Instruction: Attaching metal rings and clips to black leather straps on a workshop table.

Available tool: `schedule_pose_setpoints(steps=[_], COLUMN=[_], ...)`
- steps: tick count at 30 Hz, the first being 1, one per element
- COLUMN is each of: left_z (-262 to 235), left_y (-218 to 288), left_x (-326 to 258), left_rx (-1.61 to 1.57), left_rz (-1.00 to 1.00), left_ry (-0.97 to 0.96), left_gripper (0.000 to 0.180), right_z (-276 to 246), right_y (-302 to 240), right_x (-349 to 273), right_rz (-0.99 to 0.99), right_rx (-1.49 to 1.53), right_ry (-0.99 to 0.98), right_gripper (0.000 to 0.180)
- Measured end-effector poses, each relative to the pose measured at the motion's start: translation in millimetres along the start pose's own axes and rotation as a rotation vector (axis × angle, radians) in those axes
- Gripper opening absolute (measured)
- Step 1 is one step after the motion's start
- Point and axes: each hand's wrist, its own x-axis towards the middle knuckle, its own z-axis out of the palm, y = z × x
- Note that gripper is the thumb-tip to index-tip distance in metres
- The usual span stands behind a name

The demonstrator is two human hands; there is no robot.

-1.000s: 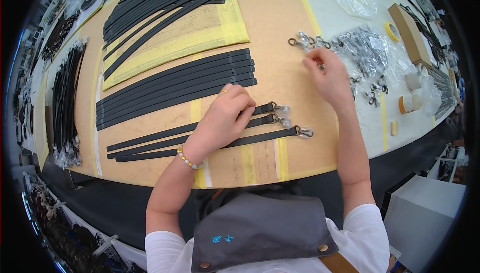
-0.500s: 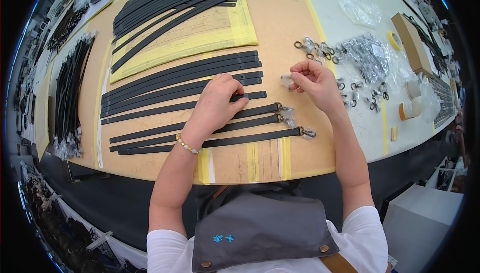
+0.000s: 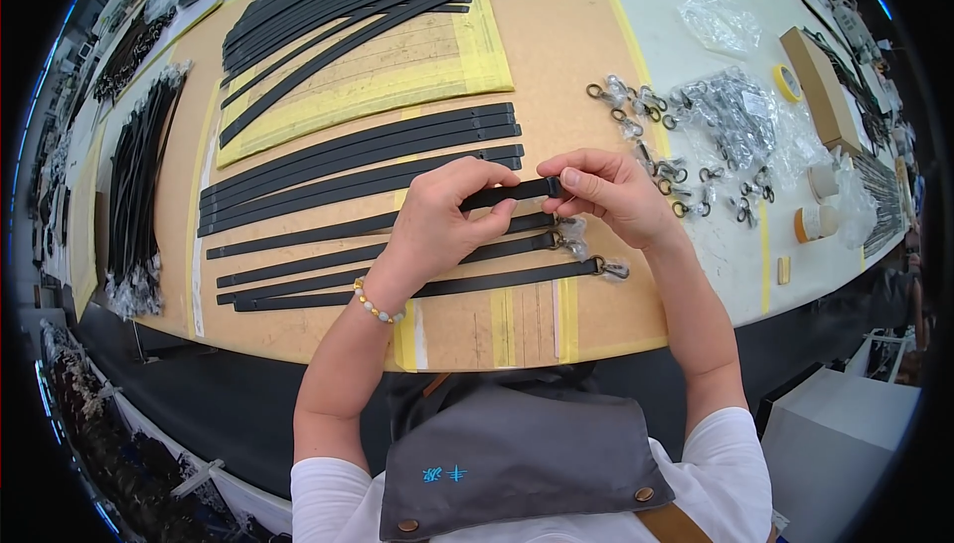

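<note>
My left hand (image 3: pixel 447 215) is closed on a flat black strap (image 3: pixel 512 194), holding it near its right end between thumb and fingers. At that same end my right hand (image 3: pixel 621 197) pinches with thumb and forefinger. A metal snap hook in clear wrap was in this hand; now the fingers mostly hide it. Just below the hands lie straps with hooks on their right ends, among them a bronze-coloured snap hook (image 3: pixel 610 268) in clear plastic. Above, several plain black straps (image 3: pixel 348 165) are laid side by side, without hooks.
A pile of black straps (image 3: pixel 348 11) rests on a yellow-taped board (image 3: pixel 397 96) at the far side. Loose wrapped snap hooks (image 3: pixel 711 175) and a plastic bag of them (image 3: pixel 730 111) are on the right, near a cardboard box (image 3: pixel 820 91). Bundled straps (image 3: pixel 144 175) lie at left.
My right hand has moved left and down to the strap's end, with the wrapped hook going out of sight. My left hand has shifted slightly right, raising the strap from the table.
</note>
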Motion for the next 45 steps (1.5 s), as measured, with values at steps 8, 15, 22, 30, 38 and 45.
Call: schedule_pose_setpoints(steps=[8, 15, 22, 30, 38, 45], left_z=[-1, -3, 1, -5, 0, 6], left_y=[5, 6, 9, 18, 20, 16], left_x=[-3, -3, -6, -8, -13, -16], left_rx=[0.108, 0.071, -0.022, -0.209, -0.175, 0.015], left_rz=[0.086, 0.099, 0.062, -0.007, 0.048, 0.145], left_ry=[0.035, -0.007, -0.023, 0.006, -0.051, -0.103], left_gripper=[0.018, 0.021, 0.020, 0.019, 0.019, 0.020], right_z=[4, 8, 19, -1, 16, 29], right_y=[6, 7, 5, 24, 19, 11], right_x=[1, 1, -4, 0, 1, -13], right_rz=[0.009, -0.013, -0.013, -0.079, -0.204, 0.101], right_rx=[-0.004, -0.019, 0.205, 0.307, 0.187, -0.003], right_ry=[0.033, -0.012, -0.031, -0.233, -0.228, -0.154], right_gripper=[0.026, 0.027, 0.025, 0.023, 0.023, 0.019])
